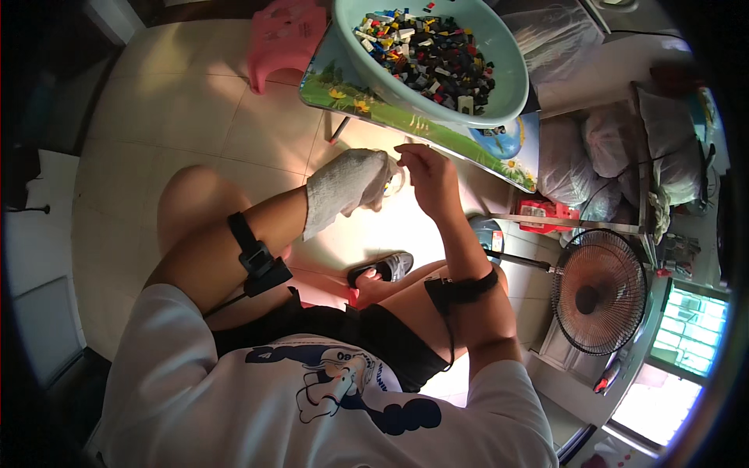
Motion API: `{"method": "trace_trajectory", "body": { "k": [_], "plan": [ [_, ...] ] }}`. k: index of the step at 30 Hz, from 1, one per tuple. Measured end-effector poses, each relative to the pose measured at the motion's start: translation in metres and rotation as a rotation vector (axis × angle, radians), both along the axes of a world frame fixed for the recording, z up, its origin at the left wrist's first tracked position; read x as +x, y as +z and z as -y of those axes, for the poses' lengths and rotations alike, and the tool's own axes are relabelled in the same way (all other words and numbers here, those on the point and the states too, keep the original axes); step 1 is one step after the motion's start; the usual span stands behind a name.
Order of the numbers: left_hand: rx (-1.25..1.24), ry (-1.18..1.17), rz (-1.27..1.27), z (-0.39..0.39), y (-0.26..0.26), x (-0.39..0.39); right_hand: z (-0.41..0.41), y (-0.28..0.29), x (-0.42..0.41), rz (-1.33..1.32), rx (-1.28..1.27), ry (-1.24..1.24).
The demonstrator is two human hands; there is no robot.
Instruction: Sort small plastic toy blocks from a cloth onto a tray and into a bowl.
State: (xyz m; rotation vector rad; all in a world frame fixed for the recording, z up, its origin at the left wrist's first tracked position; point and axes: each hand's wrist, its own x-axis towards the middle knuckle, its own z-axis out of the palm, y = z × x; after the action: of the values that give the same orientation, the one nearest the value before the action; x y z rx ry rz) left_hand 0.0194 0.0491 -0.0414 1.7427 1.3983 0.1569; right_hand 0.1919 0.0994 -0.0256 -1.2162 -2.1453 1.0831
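A whitish cloth covering, which looks like a loose glove (345, 181), wraps my left hand (368, 178) up to the wrist. That hand is curled around a clear plastic item (398, 180) with small coloured bits showing at it; most of it is hidden. Just to the right, my right hand (432, 175) is bare, its fingers bent towards the clear item. Whether anything small sits between those fingertips is not visible. Beyond both hands, a large pale green basin (374, 88) holds many small plastic building bricks (433, 52), mostly black, with white, yellow and red ones.
The basin stands on a folding table (398, 120) with a printed meadow top. A pink plastic stool (287, 35) is at its left. To my right are a black-framed fan (597, 292) and a metal rack (591, 222) with stuffed plastic bags (564, 158).
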Motion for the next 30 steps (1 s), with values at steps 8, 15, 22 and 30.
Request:
{"method": "trace_trajectory", "body": {
  "k": [8, 15, 22, 30],
  "plan": [
    [-0.003, 0.17, 0.158, 0.002, -0.003, -0.004, 0.013, 0.016, -0.007, -0.123, -0.261, 0.066],
    [0.117, 0.218, 0.534, 0.011, -0.003, -0.017, 0.018, 0.027, -0.014, 0.122, 0.199, 0.186],
    [-0.491, 0.138, 0.405, -0.004, 0.011, -0.017, 0.016, 0.031, -0.01, 0.065, 0.3, 0.237],
    [-0.264, 0.275, 0.627, 0.007, 0.006, -0.014, 0.018, 0.029, -0.005, 0.061, 0.294, 0.177]
  ]
}}
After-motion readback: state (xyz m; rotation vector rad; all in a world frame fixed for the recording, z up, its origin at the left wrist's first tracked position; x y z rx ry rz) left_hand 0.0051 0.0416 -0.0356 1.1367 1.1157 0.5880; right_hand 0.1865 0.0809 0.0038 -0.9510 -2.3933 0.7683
